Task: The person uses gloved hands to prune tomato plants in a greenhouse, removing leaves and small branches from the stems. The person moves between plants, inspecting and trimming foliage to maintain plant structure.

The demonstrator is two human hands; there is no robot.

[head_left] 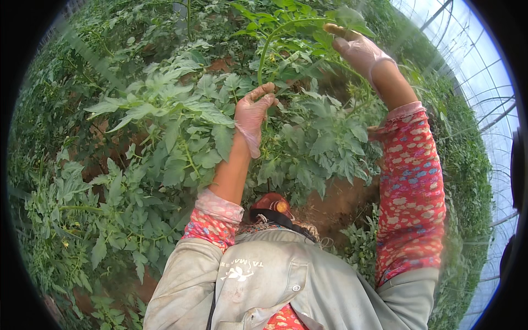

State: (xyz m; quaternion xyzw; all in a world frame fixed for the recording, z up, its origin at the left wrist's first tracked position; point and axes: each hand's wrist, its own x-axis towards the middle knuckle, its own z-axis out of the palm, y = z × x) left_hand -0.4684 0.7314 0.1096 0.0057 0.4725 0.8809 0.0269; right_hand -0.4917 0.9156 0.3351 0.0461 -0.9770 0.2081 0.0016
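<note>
My left hand [255, 113], in a thin translucent glove, has its fingers closed around the green stem of a tomato plant [264, 62]. Above that grip the stem rises and arches over to the right. Where the arch ends, my gloved right hand [361, 51] is raised, its thumb and fingertips beside the stem and touching the foliage. A blurred leaf [352, 20] partly covers these fingers, so whether they grip the stem cannot be made out. Small yellow flowers [272, 57] show near the arched stem. Broad tomato leaves [326, 136] spread below and between both hands.
Dense tomato plants [136, 214] crowd the left side. Brown soil [338, 202] shows between plants. A red object [264, 202] with an orange round piece sits before my waist. Greenhouse framing [491, 82] curves along the right, beyond more plants.
</note>
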